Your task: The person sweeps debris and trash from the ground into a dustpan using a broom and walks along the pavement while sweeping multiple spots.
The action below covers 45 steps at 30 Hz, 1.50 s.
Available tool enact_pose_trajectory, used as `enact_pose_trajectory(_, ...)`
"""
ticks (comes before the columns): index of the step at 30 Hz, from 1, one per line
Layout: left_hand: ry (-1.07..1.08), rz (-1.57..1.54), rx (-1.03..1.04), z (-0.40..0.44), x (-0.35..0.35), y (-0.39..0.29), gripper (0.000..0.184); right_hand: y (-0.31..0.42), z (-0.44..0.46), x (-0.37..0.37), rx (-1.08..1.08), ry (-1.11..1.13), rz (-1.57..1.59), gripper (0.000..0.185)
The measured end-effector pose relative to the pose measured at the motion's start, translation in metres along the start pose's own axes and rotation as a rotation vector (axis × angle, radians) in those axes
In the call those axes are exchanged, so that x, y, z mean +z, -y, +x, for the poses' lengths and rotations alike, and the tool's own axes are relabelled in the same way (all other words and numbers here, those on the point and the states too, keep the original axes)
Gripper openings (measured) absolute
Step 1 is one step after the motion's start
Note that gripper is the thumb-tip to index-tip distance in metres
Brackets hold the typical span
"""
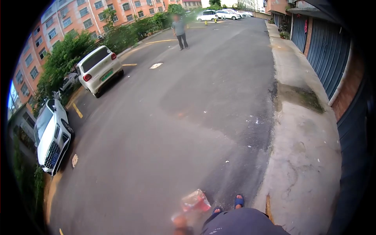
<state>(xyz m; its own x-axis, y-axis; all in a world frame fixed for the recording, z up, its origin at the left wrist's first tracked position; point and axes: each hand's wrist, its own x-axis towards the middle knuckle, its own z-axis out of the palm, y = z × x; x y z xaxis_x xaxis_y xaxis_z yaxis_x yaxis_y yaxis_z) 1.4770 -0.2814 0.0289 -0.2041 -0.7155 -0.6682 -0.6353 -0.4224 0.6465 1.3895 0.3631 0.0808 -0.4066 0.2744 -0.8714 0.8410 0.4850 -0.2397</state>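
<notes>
A glossy, crumpled bag [196,200] (partly red) shows against asphalt [137,156].

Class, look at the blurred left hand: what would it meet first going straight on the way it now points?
Most likely the plastic bag just beyond the left hand, if they are not already touching; blur leaves the hand's exact direction and the depth unclear.

Asphalt lane [156,156]; orange building [84,24] left; blue-grey shutters [327,53] right; daylight.
</notes>
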Motion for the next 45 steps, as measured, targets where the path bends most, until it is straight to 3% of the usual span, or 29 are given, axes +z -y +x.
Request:
enact_pose_trajectory(5, 0.012, -0.060, 0.018, 0.027, 0.009, 0.017, 0.019, 0.013, -0.013, 0.017, -0.013, -0.009, 0.034, 0.033)
enact_pose_trajectory(8, 0.139, 0.014, 0.079, 0.039, 0.005, 0.030, 0.017, 0.017, -0.017, 0.024, -0.014, -0.014, 0.049, 0.033)
enact_pose_trajectory(10, 0.211, 0.312, 0.285, 0.043, -0.006, 0.037, 0.017, 0.019, -0.019, 0.028, -0.018, -0.019, 0.054, 0.033)
enact_pose_trajectory(12, 0.217, 0.908, 0.662, 0.046, -0.009, 0.041, 0.019, 0.023, -0.020, 0.029, -0.024, -0.021, 0.056, 0.033)
enact_pose_trajectory(14, 0.154, 1.205, 0.945, 0.049, -0.008, 0.053, 0.023, 0.025, -0.022, 0.031, -0.028, -0.019, 0.053, 0.033)
enact_pose_trajectory(17, 0.120, 1.020, 0.815, 0.068, 0.002, 0.075, 0.023, 0.029, -0.025, 0.034, -0.032, -0.019, 0.046, 0.033)
enact_pose_trajectory(18, 0.174, 0.798, 0.581, 0.068, 0.002, 0.075, 0.025, 0.030, -0.025, 0.035, -0.035, -0.021, 0.046, 0.033)
enact_pose_trajectory(23, 0.172, 1.247, 0.767, -0.005, -0.013, 0.013, 0.030, 0.035, -0.023, 0.035, -0.048, -0.022, 0.025, 0.033)
enact_pose_trajectory(26, 0.050, 0.991, 0.925, -0.016, -0.014, 0.015, 0.026, 0.043, -0.021, 0.034, -0.061, -0.016, -0.015, 0.034)
enact_pose_trajectory(29, 0.225, 1.170, 0.731, -0.021, -0.017, 0.003, 0.068, 0.054, -0.021, 0.032, -0.075, -0.016, -0.058, 0.034)
enact_pose_trajectory(32, 0.237, 1.239, 0.756, -0.012, -0.012, 0.009, 0.070, 0.069, -0.019, 0.026, -0.096, -0.017, -0.096, 0.034)
enact_pose_trajectory(33, 0.234, 1.363, 0.865, -0.011, -0.013, 0.011, 0.053, 0.073, -0.019, 0.026, -0.099, -0.016, -0.106, 0.034)
enact_pose_trajectory(36, 0.100, 1.147, 0.843, -0.006, -0.007, 0.017, 0.025, 0.085, -0.017, 0.024, -0.117, -0.012, -0.139, 0.034)
enact_pose_trajectory(42, 0.129, 1.215, 0.720, 0.008, 0.000, 0.020, 0.032, 0.107, -0.018, 0.024, -0.158, -0.010, -0.199, 0.034)
enact_pose_trajectory(45, 0.134, 1.285, 0.725, 0.006, 0.002, 0.017, 0.022, 0.120, -0.023, 0.026, -0.197, -0.006, -0.233, 0.034)
